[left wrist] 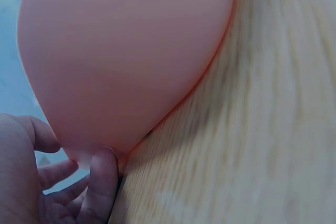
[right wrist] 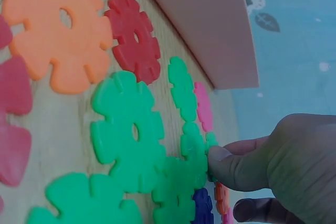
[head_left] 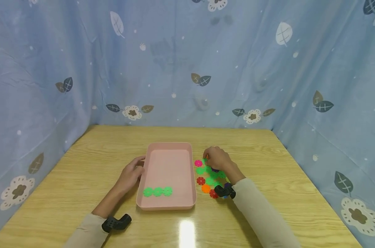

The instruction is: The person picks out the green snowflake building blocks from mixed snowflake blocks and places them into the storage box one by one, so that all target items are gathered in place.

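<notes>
A shallow pink tray [head_left: 170, 162] lies on the wooden table, with a row of three green snowflake discs [head_left: 158, 192] inside near its front left. My left hand [head_left: 131, 175] holds the tray's left side; in the left wrist view its thumb [left wrist: 102, 177] presses the outer wall while the other fingers curl at the rim. To the right of the tray, my right hand [head_left: 217, 159] reaches over the far part of a spread of loose discs. Its thumb and index finger pinch a green snowflake disc [right wrist: 211, 141], mostly covered by the thumb [right wrist: 231, 166].
Several loose discs lie close to the tray's right wall, among them an orange disc [head_left: 205, 188], a red disc [head_left: 201, 181] and a pink disc [head_left: 198, 163]. Some overlap. A blue patterned curtain [head_left: 175, 69] hangs behind the table [head_left: 113, 144] and along both sides.
</notes>
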